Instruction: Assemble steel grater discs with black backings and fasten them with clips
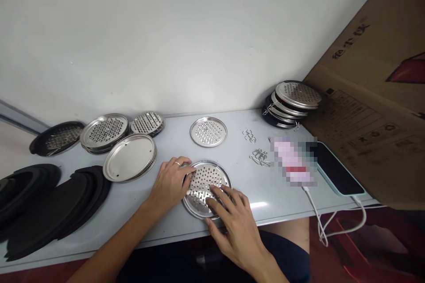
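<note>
A round metal grater disc [207, 177] lies on the table right in front of me. My left hand [172, 179], with a ring on one finger, is at the disc's left rim, its fingers bent and the thumb close to the edge, gripping it. Across the right side of the same disc rests my right hand [232, 216], fingers spread over the perforated face and the thumb by the near rim. Just beyond them lies a second grater disc [209, 131], flat and untouched.
On the left are stacked grater discs [104, 132], plain metal discs [129, 158], a coarse grater [147, 123] and black plastic parts [83, 203]. Wire rings [249, 135], wire clips [261, 158], a phone [340, 168], assembled graters [297, 97] and a cardboard box [372, 110] are right.
</note>
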Motion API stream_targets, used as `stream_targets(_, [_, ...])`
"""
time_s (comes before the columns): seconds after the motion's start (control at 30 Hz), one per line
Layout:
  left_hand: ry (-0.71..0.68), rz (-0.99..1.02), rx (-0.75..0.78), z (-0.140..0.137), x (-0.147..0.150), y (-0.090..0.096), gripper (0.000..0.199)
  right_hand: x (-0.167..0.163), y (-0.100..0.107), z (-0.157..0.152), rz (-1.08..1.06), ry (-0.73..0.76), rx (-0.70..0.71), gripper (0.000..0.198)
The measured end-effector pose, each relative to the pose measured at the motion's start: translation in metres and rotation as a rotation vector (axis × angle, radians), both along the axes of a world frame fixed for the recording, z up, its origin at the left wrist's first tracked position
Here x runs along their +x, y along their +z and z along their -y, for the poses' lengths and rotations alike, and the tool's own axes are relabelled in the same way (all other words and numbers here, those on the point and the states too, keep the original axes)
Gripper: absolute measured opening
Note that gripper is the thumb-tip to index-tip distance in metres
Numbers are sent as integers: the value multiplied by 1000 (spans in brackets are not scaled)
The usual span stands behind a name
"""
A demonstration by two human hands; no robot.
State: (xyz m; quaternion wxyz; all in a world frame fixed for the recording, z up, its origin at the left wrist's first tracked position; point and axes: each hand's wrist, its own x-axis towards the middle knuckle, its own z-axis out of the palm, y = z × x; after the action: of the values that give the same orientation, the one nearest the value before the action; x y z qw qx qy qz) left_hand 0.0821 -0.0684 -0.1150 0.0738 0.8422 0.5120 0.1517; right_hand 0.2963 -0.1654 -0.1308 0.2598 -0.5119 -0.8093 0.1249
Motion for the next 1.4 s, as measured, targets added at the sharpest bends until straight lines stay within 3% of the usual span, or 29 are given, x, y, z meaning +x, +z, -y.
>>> stream_targets(0.4, [-170, -250, 5, -12, -2, 16, 31, 0, -1, -1, 1, 0, 9, 30])
stream_targets(0.67, [-128, -102, -129, -3, -14, 22, 29, 0, -2, 0, -32, -21, 30, 32])
stream_targets(0.83, [-157, -89, -151, 13, -14, 25, 73, 0, -4, 1, -35, -20, 25, 35])
stream_targets(0.93, [-160, -108, -145, 15, -9, 25, 83, 0, -6, 1, -43, -29, 29, 36])
stream_targets(1.4, [-121, -185, -101, 11, 2, 25, 77, 1, -7, 2, -21, -24, 44, 42])
